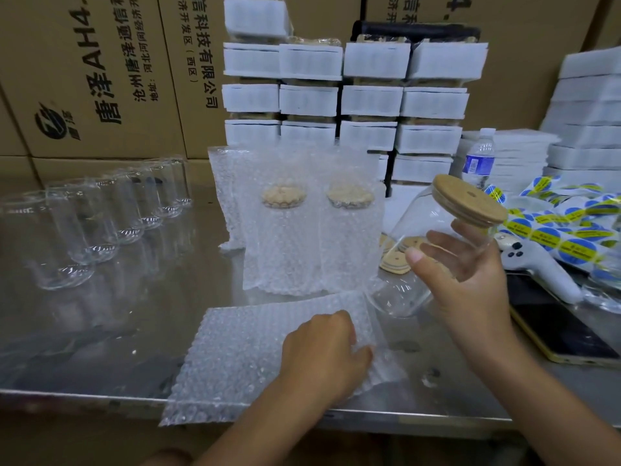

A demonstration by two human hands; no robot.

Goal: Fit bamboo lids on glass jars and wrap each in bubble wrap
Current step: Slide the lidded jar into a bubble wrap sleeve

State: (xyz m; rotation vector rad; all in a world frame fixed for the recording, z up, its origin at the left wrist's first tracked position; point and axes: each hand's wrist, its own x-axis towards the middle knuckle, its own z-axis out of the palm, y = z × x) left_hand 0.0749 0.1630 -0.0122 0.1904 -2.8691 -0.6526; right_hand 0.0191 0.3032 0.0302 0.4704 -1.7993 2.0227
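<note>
My right hand (467, 277) grips a clear glass jar (413, 237), tilted with its bamboo lid (468, 200) on and pointing up to the right. A flat stack of bubble-wrap bags (242, 358) lies at the table's front edge, and my left hand (326, 348) pinches its right edge. Behind it stand two lidded jars in bubble wrap (285, 227), (351, 230), and a third bubble-wrap bag (228, 193) stands to their left. Several bare glass jars (111, 213) stand in a row at the left. Loose bamboo lids (395, 255) lie behind the held jar.
White foam-wrapped packs (369, 99) are stacked at the back, in front of cardboard boxes (100, 68). At the right are a water bottle (479, 159), rolls of yellow-blue stickers (554, 223), a white controller (537, 264) and a phone (564, 334). The steel table (100, 348) ends near me.
</note>
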